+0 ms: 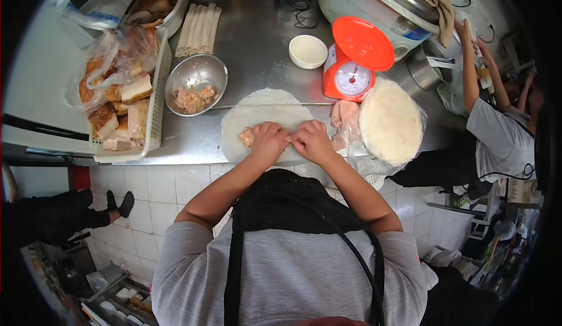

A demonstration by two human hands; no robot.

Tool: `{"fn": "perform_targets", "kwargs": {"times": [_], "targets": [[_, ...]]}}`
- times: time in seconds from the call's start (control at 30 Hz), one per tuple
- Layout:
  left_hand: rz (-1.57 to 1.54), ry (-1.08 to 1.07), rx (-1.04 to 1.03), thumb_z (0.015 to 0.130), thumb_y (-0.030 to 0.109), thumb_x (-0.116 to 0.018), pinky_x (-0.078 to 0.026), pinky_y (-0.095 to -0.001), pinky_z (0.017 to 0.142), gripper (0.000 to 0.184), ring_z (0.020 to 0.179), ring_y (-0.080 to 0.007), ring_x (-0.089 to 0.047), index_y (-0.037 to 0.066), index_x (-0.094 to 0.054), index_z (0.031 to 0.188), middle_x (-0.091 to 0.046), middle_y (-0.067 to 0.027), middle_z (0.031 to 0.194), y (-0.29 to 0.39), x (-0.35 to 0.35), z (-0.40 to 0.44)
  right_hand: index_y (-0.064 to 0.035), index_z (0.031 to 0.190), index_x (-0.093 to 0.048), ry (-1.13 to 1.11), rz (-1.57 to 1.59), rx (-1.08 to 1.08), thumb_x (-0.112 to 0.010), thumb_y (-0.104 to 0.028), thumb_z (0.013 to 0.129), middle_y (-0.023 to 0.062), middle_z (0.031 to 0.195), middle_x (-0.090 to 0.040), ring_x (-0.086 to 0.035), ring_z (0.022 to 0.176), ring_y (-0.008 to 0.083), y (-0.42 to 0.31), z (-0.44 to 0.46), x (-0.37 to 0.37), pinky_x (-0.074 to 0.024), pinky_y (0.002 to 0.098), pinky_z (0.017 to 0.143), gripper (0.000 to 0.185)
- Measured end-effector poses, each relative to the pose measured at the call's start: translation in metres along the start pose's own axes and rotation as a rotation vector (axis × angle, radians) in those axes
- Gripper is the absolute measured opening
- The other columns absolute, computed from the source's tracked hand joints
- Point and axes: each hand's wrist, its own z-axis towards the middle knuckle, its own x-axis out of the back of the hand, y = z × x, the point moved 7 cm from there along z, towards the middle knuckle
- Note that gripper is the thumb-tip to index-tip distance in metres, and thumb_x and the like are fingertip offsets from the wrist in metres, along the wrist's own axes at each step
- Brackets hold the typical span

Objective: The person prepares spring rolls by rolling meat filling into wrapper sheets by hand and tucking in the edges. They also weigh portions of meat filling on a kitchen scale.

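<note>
A round, thin white wrapper sheet (266, 105) lies flat at the front edge of the steel table. A strip of pinkish minced filling (246, 137) runs across its lower part, showing left of my left hand (270, 143). My left hand has its fingers bent down onto the filling. Close beside it, my right hand (313, 141) is closed with its fingertips on the filling's right end. A steel bowl (196, 68) with more minced filling stands up and to the left. To the right, a stack of round white wrappers (391, 121) rests on plastic.
A red scale (348, 77) and a white bowl (308, 51) stand beyond my hands. Pale rolls (199, 28) lie behind the steel bowl. At left is a basket (155, 106) of meat chunks. Other people stand at the right and left; a large tub (374, 10) is at the back.
</note>
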Motion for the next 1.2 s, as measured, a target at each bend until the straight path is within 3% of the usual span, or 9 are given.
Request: {"fn": "perform_targets", "kwargs": {"times": [0.07, 0.27, 0.37, 0.6, 0.8, 0.97, 1.07, 1.17, 1.2], "targets": [[0.016, -0.041, 0.035, 0.062, 0.016, -0.069, -0.032, -0.0372, 0.078, 0.028, 0.089, -0.02, -0.049, 0.014, -0.064, 0.089, -0.054, 0.0006, 0.085, -0.004, 0.004, 0.003, -0.0129, 0.083, -0.062, 0.072, 0.042, -0.087, -0.069, -0.02, 0.064, 0.002, 0.088, -0.053, -0.048, 0.09, 0.0227, -0.006, 0.006, 0.013, -0.0348, 0.0375, 0.077, 0.022], [0.049, -0.104, -0.01, 0.063, 0.018, -0.069, -0.032, -0.037, 0.076, 0.029, 0.089, -0.0193, -0.049, 0.016, -0.065, 0.091, -0.054, 0.0019, 0.084, -0.008, -0.004, -0.001, -0.0123, 0.092, -0.063, -0.114, -0.083, 0.013, -0.071, -0.024, 0.062, 0.0041, 0.093, -0.053, -0.048, 0.091, 0.024, 0.0, -0.001, -0.017, -0.0344, 0.0378, 0.078, 0.034], [0.032, -0.036, -0.038, 0.064, 0.02, -0.069, -0.032, -0.0368, 0.076, 0.029, 0.087, -0.0186, -0.049, 0.016, -0.066, 0.092, -0.054, 0.0024, 0.083, 0.005, 0.005, 0.001, -0.0135, 0.088, -0.063, 0.054, -0.053, -0.139, -0.071, -0.023, 0.062, 0.0024, 0.089, -0.054, -0.048, 0.089, 0.0228, -0.004, 0.001, 0.015, -0.0345, 0.0371, 0.078, 0.029], [0.055, -0.037, -0.098, 0.069, 0.022, -0.066, -0.032, -0.0369, 0.076, 0.031, 0.086, -0.0171, -0.049, 0.018, -0.065, 0.1, -0.054, 0.0036, 0.083, 0.012, -0.007, 0.001, -0.0138, 0.09, -0.063, -0.1, -0.119, -0.053, -0.072, -0.024, 0.062, 0.0023, 0.092, -0.054, -0.047, 0.092, 0.0229, 0.014, -0.013, 0.002, -0.0342, 0.0366, 0.078, 0.031], [0.0, 0.026, -0.083, 0.069, 0.02, -0.065, -0.032, -0.0372, 0.076, 0.024, 0.084, -0.0173, -0.048, 0.02, -0.065, 0.093, -0.051, 0.0034, 0.076, 0.016, -0.002, 0.007, -0.0149, 0.087, -0.062, -0.005, 0.022, -0.128, -0.069, -0.019, 0.066, 0.0023, 0.086, -0.055, -0.049, 0.087, 0.0223, 0.011, -0.009, 0.032, -0.0358, 0.036, 0.077, 0.023], [0.008, -0.012, -0.09, 0.068, 0.02, -0.067, -0.032, -0.0374, 0.077, 0.028, 0.085, -0.0178, -0.048, 0.018, -0.065, 0.095, -0.053, 0.0031, 0.078, 0.014, -0.018, 0.003, -0.0143, 0.085, -0.062, -0.037, -0.036, -0.044, -0.069, -0.019, 0.066, 0.004, 0.084, -0.056, -0.051, 0.083, 0.0238, 0.015, -0.012, 0.008, -0.0372, 0.036, 0.075, 0.021], [-0.033, -0.027, -0.063, 0.066, 0.019, -0.068, -0.032, -0.0378, 0.078, 0.026, 0.086, -0.0184, -0.048, 0.017, -0.066, 0.092, -0.053, 0.0028, 0.081, 0.016, -0.012, 0.007, -0.0136, 0.08, -0.062, -0.051, 0.0, -0.124, -0.068, -0.019, 0.066, 0.0028, 0.083, -0.056, -0.051, 0.085, 0.0231, 0.018, -0.013, 0.009, -0.0368, 0.0368, 0.074, 0.016], [-0.014, -0.026, -0.009, 0.063, 0.019, -0.07, -0.032, -0.0383, 0.078, 0.027, 0.087, -0.0191, -0.048, 0.016, -0.066, 0.09, -0.053, 0.0021, 0.083, 0.014, -0.009, 0.009, -0.0138, 0.078, -0.063, 0.099, -0.004, -0.189, -0.068, -0.021, 0.065, 0.0025, 0.085, -0.055, -0.05, 0.087, 0.0219, 0.007, -0.007, 0.027, -0.0362, 0.0366, 0.072, 0.016], [0.01, -0.026, 0.008, 0.063, 0.019, -0.07, -0.032, -0.0384, 0.078, 0.027, 0.088, -0.0194, -0.048, 0.016, -0.066, 0.09, -0.053, 0.0019, 0.084, 0.013, -0.009, 0.009, -0.0135, 0.079, -0.063, 0.033, -0.03, -0.193, -0.069, -0.022, 0.065, 0.0026, 0.086, -0.055, -0.05, 0.088, 0.0223, 0.008, -0.008, 0.022, -0.0363, 0.037, 0.073, 0.018]]}}
